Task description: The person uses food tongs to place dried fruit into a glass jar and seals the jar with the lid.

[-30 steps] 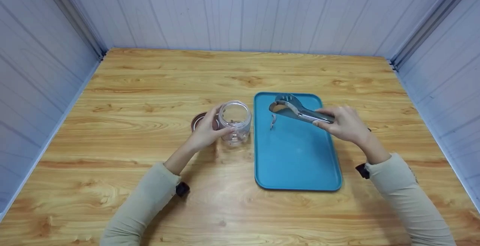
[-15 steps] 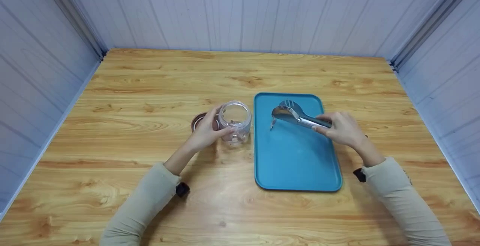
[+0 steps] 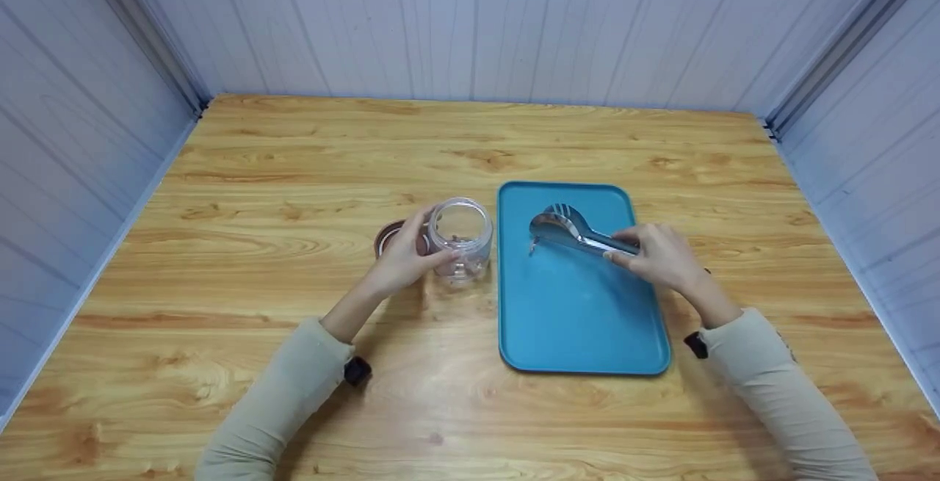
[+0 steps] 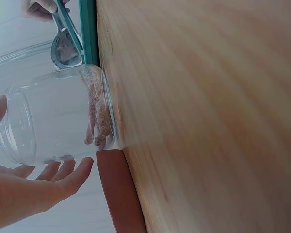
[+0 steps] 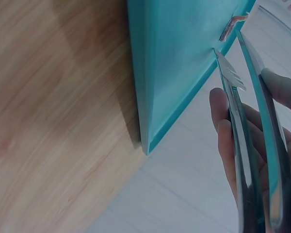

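My left hand [image 3: 402,261] grips a clear, open-topped jar [image 3: 477,253] standing upright on the table. In the left wrist view, several reddish-brown strips [image 4: 98,109] lie at the jar's bottom. My right hand [image 3: 659,255] holds metal food tongs [image 3: 587,241] over a blue tray [image 3: 587,327]. The tongs' two ends stand apart, with one slotted like a fork. A small brownish strip [image 5: 229,28] lies on the tray just beyond the tong tips in the right wrist view. From the head view, the tongs partly cover that strip.
A brown lid [image 3: 385,236] lies on the table at the jar's left, partly behind my left hand. The tray's raised rim [image 3: 500,297] runs close along the jar's right side. Pale panel walls [image 3: 470,26] enclose the wooden table [image 3: 294,172] at the back and sides.
My right hand has come lower and nearer with the tongs, bringing their ends down by the strip on the tray. The left hand and jar have stayed in place.
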Demonstrator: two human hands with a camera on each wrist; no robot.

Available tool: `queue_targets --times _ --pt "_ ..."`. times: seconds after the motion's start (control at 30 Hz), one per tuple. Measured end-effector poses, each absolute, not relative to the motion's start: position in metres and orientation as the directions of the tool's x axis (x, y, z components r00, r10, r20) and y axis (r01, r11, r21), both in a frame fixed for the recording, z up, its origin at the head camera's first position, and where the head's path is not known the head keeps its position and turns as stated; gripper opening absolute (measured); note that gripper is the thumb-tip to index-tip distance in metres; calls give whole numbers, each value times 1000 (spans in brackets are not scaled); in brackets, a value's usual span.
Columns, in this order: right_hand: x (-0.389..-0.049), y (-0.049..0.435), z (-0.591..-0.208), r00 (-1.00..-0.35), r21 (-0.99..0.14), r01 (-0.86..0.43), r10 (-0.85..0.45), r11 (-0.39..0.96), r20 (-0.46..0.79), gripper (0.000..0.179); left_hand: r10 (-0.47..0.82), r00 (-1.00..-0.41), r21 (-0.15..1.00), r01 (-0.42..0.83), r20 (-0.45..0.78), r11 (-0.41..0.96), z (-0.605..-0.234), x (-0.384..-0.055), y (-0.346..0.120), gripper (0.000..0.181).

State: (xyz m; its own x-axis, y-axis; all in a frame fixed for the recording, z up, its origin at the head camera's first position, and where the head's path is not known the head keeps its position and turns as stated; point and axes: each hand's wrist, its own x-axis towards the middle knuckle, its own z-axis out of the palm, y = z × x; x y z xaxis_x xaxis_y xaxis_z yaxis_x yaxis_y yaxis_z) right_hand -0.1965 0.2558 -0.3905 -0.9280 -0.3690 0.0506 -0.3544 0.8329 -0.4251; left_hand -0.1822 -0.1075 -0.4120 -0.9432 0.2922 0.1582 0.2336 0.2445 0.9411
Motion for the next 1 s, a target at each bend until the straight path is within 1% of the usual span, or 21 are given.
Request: queue_targets --times 0.1,0.3,0.4,0.5,0.77,1.0 --pt "-196 254 -391 -929 -435 -349 -367 830 46 26 298 -942 945 229 154 236 -408 -180 -107 72" --pt "-195 251 -391 -925 -445 -356 -376 821 47 23 305 -943 943 219 137 252 -385 -168 -103 69" --pt "-194 250 -391 -921 -450 -368 -385 814 58 23 307 -943 942 213 129 260 -380 -165 -103 69" --pt "-194 249 -392 -918 -457 -375 -391 807 64 22 309 -942 941 216 130 261 -382 -166 -102 69" --pt "-193 248 -392 -911 -451 -392 -405 802 73 19 300 -937 937 255 179 237 -409 -182 -106 72" --pt "-193 248 -394 -903 -436 -417 -419 798 97 17 297 -933 939 270 201 213 -410 -181 -106 72"
